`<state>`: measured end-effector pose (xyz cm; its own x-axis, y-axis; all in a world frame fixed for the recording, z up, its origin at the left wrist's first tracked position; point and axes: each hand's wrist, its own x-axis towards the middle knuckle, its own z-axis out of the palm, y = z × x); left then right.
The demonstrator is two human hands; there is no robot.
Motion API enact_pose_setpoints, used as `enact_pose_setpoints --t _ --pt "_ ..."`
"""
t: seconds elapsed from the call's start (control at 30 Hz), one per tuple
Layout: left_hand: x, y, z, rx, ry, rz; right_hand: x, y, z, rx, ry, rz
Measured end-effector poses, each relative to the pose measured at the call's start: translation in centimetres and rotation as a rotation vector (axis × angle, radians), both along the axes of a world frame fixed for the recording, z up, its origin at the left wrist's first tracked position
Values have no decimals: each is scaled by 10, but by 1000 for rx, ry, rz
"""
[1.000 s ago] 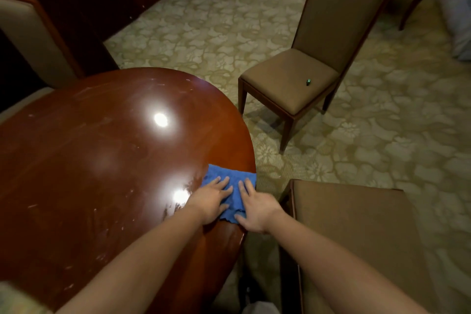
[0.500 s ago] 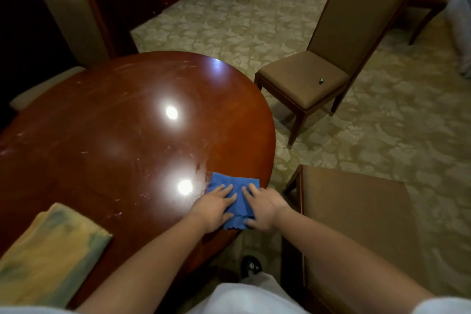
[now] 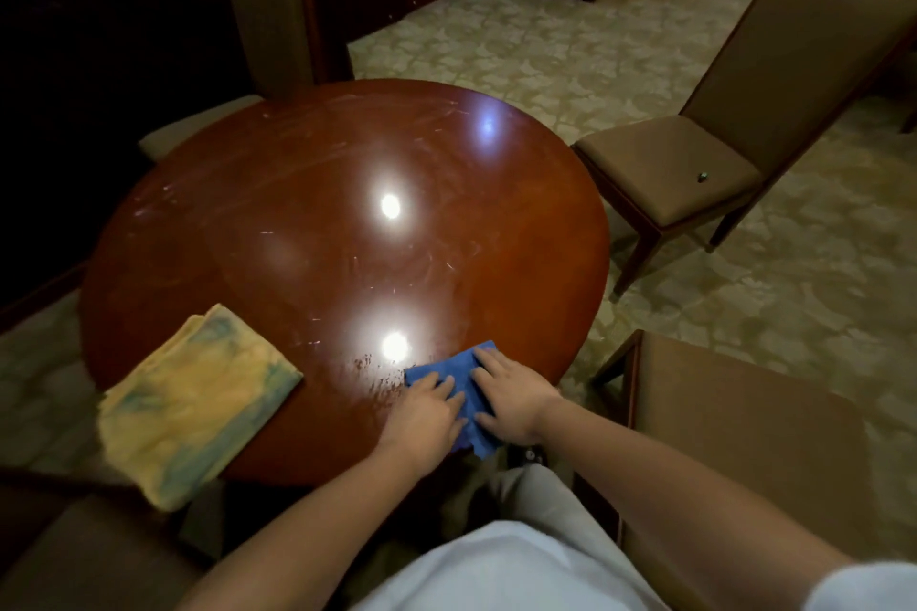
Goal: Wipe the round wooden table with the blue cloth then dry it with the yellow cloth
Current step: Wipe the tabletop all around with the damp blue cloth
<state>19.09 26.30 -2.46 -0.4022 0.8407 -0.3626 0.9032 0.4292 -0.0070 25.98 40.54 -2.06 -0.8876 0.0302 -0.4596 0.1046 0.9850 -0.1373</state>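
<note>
so we're looking at the wiping step w/ both hands, left hand (image 3: 425, 412) & right hand (image 3: 513, 399), pressing flat w/ fingers straight on the blue cloth (image 3: 459, 387) at the near edge of the round wooden table (image 3: 322, 223), yellow cloth (image 3: 191, 407) lying untouched on the near-left edge, so prob the next move is calling for sweeping outward across the unwiped top.

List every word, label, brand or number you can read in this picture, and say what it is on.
None: no readable text shows anywhere.
Blue cloth: no label or print.
Yellow cloth: only blue-green stains, no writing.
Table: scratches and light glare, no marks.
Small dark thing on the chair seat: too small to tell.
</note>
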Motion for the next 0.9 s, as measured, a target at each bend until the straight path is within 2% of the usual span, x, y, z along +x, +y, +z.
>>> enact_pose_setpoints --t 0.27,0.4,0.6,0.9 --pt "-12 22 0 -92 -55 155 -34 19 3 89 -61 82" --pt "-36 35 16 -36 -57 151 -60 33 9 108 -56 103" --pt "-28 16 5 -20 -69 110 -34 25 -1 65 -59 113" --pt "-80 44 12 57 -159 293 -103 47 1 153 -100 164"
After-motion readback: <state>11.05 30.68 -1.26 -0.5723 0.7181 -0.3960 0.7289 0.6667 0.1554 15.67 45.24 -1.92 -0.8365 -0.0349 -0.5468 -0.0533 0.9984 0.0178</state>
